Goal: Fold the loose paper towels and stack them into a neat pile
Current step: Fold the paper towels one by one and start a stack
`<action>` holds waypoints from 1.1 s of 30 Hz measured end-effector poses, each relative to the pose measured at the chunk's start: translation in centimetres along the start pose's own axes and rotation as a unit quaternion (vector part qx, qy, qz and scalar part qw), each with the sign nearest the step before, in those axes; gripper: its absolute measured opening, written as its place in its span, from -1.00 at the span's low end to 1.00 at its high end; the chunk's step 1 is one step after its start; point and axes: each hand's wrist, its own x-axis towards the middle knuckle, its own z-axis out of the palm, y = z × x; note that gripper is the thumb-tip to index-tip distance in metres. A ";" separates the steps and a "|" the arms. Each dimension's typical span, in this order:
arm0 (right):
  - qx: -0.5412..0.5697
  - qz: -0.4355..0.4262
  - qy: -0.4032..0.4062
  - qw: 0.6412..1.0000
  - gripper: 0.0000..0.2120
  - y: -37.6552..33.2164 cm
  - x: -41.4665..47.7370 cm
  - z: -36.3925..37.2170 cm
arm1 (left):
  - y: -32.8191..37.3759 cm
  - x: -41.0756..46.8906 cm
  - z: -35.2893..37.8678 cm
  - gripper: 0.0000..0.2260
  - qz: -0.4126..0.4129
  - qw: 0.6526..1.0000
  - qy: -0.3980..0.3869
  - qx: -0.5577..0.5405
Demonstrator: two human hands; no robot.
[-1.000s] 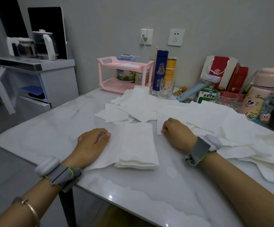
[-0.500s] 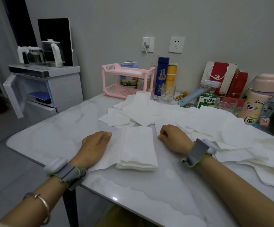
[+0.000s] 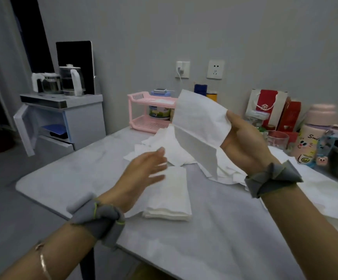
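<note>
Several folded towels are already sitting in a pile [image 3: 169,196] near the front edge of the table [image 3: 67,178], edges roughly squared, only a few layers thick by the look of it. Exact count is not readable.

Right hand [image 3: 242,142] is holding one loose paper towel [image 3: 199,126] up in the air above the table, pinching its right edge between thumb and fingers. Sheet is hanging partly creased, lower flap drooping toward the table, not yet a finished fold.

Left hand [image 3: 143,170] is hovering above the pile, fingers spread and empty, blurred, not touching the raised sheet. Judging it is heading for the sheet's free edge to help fold.

Plenty is remaining: a scattered heap of unfolded towels [image 3: 184,152] is lying behind the pile and spreading out to the right across the table, some overlapping. More sheets are trailing toward the right edge of view.

Estimating the task is in an early-to-middle stage: pile started, current sheet mid-fold, most of the loose stock still waiting.

Clutter along the wall (pink rack [image 3: 150,112], cups, bottles) is sitting just behind the loose heap.
</note>
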 end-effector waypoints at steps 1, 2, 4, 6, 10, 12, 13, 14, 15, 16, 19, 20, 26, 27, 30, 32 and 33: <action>0.024 0.014 -0.013 1.000 -0.63 0.2 -0.1 0.5 | 0.3 -0.2 0.9 -0.58 -0.052 0.998 -0.029 -0.032; 0.046 0.024 -0.024 0.998 -0.62 0.3 -0.2 0.7 | 0.5 -0.2 1.7 -0.47 -0.100 0.991 -0.058 -0.064; 0.073 0.040 -0.036 0.996 -0.62 0.8 -0.2 1.0 | 0.6 -0.4 2.7 -0.37 -0.168 0.971 -0.105 -0.133; 0.074 0.050 -0.037 0.995 -0.63 1.3 0.0 0.9 | 0.3 -0.2 3.4 -0.45 -0.164 0.963 -0.107 -0.183; -0.019 0.041 -0.013 0.999 -0.73 1.3 0.7 -0.5 | 0.1 0.7 2.8 -0.88 -0.028 0.978 0.050 -0.203; -0.136 0.026 -0.013 0.990 -0.71 0.5 0.9 -1.5 | 0.7 1.0 1.6 -0.91 0.049 0.989 0.082 -0.115; -0.195 0.017 -0.026 0.980 -0.68 0.3 0.9 -1.9 | 0.9 1.1 0.9 -0.90 0.084 0.991 0.086 -0.059; -0.251 0.005 -0.044 0.967 -0.65 0.1 0.9 -2.3 | 1.1 1.0 0.3 -0.90 0.117 0.989 0.085 -0.010; -0.302 -0.012 -0.056 0.952 -0.64 0.2 0.9 -2.6 | 1.2 1.0 -0.2 -0.89 0.147 0.985 0.082 0.034; -0.354 -0.036 -0.061 0.932 -0.65 0.4 0.9 -2.7 | 1.4 0.9 -0.7 -0.87 0.178 0.978 0.081 0.075; -0.492 -0.120 -0.043 0.861 -0.71 1.1 0.8 -2.7 | 1.8 1.2 -2.0 -0.79 0.265 0.929 0.058 0.252; -0.526 -0.145 -0.040 0.837 -0.66 1.3 1.0 -2.7 | 1.9 1.2 -2.5 -0.76 0.292 0.908 0.043 0.296; -0.682 -0.172 -0.056 0.708 -0.73 3.0 2.0 -4.9 | 0.3 2.1 -3.4 -0.71 0.298 0.840 -0.011 0.452; -0.699 -0.171 -0.058 0.692 -0.75 3.2 2.2 -5.4 | -0.4 2.5 -3.4 -0.75 0.293 0.832 -0.015 0.471; -0.705 -0.165 -0.054 0.687 -0.73 3.4 2.6 -6.3 | -1.9 3.3 -3.6 -0.85 0.284 0.810 -0.035 0.512; -0.703 -0.163 -0.051 0.690 -0.71 3.5 2.7 -6.6 | -2.6 3.5 -3.8 -0.85 0.277 0.802 -0.046 0.527; -0.702 -0.164 -0.053 0.691 -0.69 3.5 2.7 -6.6 | -2.7 3.5 -3.9 -0.84 0.276 0.799 -0.048 0.533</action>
